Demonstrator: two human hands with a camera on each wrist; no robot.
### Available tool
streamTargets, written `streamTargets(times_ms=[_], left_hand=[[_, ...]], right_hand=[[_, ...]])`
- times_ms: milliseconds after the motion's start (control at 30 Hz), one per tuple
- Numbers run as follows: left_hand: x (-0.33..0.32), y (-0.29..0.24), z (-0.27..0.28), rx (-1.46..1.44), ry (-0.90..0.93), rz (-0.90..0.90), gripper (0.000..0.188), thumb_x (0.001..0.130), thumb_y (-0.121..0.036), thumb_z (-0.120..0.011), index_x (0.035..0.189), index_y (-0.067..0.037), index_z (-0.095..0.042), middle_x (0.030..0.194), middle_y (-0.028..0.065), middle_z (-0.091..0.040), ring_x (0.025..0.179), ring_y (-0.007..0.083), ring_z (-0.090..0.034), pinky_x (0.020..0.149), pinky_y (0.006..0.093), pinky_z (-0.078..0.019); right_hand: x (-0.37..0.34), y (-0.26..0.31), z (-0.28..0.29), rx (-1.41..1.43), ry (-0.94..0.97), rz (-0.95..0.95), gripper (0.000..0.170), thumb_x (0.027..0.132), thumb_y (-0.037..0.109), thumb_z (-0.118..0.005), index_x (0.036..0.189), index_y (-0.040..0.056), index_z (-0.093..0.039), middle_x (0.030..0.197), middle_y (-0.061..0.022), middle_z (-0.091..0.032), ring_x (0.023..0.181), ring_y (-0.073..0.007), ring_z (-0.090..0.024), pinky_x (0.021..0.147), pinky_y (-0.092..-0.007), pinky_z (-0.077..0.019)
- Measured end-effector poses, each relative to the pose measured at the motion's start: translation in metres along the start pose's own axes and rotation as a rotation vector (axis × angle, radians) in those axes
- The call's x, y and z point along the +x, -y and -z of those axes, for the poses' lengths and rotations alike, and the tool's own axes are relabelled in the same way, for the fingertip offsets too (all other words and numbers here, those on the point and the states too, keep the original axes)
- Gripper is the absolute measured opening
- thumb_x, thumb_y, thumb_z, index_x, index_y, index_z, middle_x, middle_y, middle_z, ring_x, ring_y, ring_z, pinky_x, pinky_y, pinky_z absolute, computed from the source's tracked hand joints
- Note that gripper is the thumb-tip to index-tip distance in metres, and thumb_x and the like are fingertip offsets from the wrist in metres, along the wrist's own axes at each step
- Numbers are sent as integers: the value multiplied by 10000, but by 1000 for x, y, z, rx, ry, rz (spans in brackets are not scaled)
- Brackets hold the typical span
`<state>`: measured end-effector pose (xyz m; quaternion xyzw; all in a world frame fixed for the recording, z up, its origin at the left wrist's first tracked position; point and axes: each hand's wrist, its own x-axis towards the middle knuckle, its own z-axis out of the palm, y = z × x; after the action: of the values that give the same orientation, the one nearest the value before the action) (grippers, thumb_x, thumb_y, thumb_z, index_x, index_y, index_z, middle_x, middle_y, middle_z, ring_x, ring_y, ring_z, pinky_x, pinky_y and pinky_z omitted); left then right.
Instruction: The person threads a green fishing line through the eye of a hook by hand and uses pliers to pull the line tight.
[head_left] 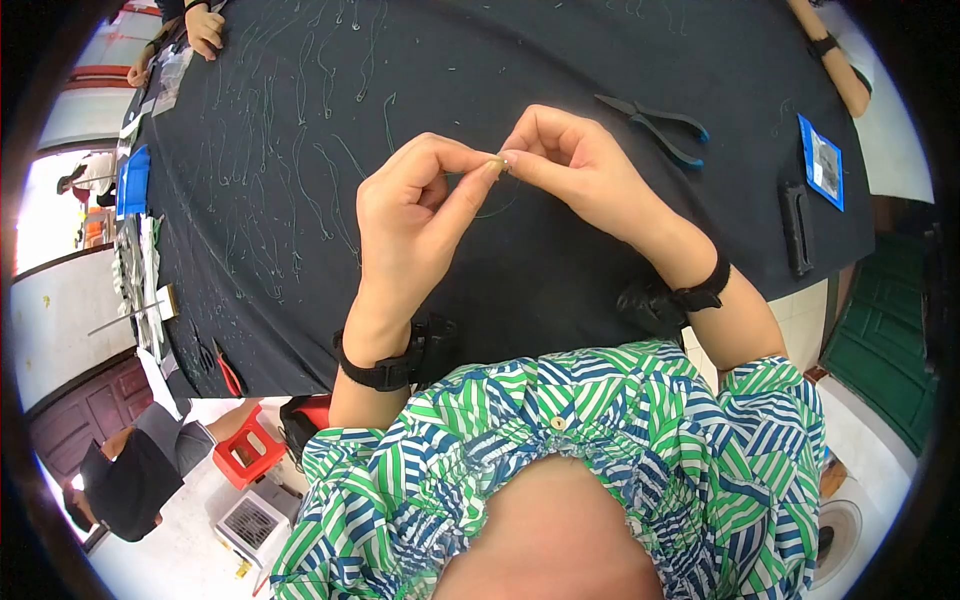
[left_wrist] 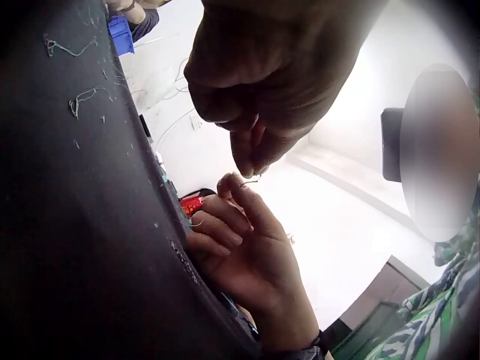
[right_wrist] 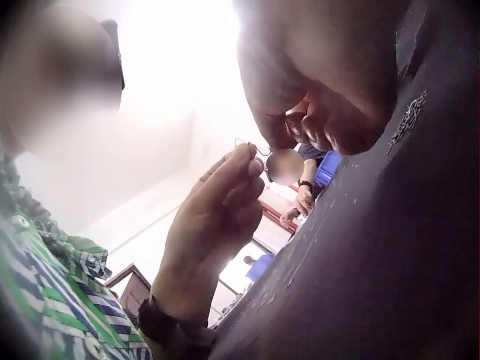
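Observation:
Both hands meet fingertip to fingertip above the black cloth [head_left: 560,270] in the head view. The left hand [head_left: 415,205] pinches a tiny piece between thumb and forefinger. Close against it, the right hand [head_left: 590,175] has thumb and forefinger pressed together at the same spot. A thin green thread [head_left: 497,212] loops below the fingertips. In the right wrist view a thin bent hook [right_wrist: 260,147] shows between the hands; the left wrist view shows its small end [left_wrist: 253,181] too. Fingertips hide most of the piece.
Black pliers with blue handle tips [head_left: 665,130] lie beyond the right hand, with a blue packet [head_left: 822,163] and a black case [head_left: 796,228] at right. Several threads with small hooks spread at left. Red-handled pliers [head_left: 228,372] lie near the left edge. Other people sit around.

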<state>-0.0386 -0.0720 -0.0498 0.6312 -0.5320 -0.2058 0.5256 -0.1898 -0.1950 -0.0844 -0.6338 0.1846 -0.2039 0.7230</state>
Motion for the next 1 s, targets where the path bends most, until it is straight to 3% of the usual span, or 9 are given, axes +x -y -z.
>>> streamTargets(times_ms=[133, 333, 433, 633, 733, 1000], left_hand=[[0, -2, 0, -4, -34, 23, 47, 846, -23, -737, 861, 7, -704, 752, -3, -623, 526, 25, -368, 477, 225, -280], [-1, 1, 0, -17, -88, 33, 49, 841, -11, -735, 868, 12, -701, 755, -6, -619, 535, 24, -348, 486, 217, -278], [0, 1, -1, -25, -97, 32, 49, 839, -7, -733, 870, 12, -700, 758, -7, -618, 540, 24, -346, 488, 216, -278], [2, -5, -1, 92, -39, -14, 48, 834, 11, -729, 874, 6, -702, 768, 2, -626, 541, 33, -370, 484, 223, -289], [2, -9, -1, 129, 3, -37, 55, 830, 9, -736, 874, -1, -704, 767, 8, -634, 545, 41, -405, 481, 229, -303], [1, -5, -1, 99, 13, -53, 62, 820, -12, -762, 853, -15, -710, 725, 9, -633, 547, 56, -442, 475, 238, -317]], right_hand=[[-5, 5, -7, -18, -15, -20, 144, 943, 128, -663, 854, 47, -584, 708, 84, -502, 643, 5, -414, 562, -197, -320], [-13, 9, -16, -180, -89, 115, 163, 885, 72, -687, 772, 53, -571, 620, 76, -441, 578, -9, -346, 513, -231, -265], [-15, 16, -14, -314, -74, 161, 117, 843, 115, -695, 809, 34, -619, 616, 13, -550, 557, -39, -447, 519, -239, -360], [-12, 18, -7, -630, -177, 623, 110, 817, 88, -739, 907, 52, -686, 736, -57, -631, 554, -127, -534, 519, -274, -410], [-9, 19, -1, -675, -242, 666, 103, 838, 90, -739, 923, 57, -692, 750, -51, -647, 560, -122, -549, 527, -269, -417], [-7, 18, 4, -261, -134, 140, 126, 926, 153, -690, 966, 34, -691, 656, 38, -554, 573, -17, -452, 530, -211, -348]])
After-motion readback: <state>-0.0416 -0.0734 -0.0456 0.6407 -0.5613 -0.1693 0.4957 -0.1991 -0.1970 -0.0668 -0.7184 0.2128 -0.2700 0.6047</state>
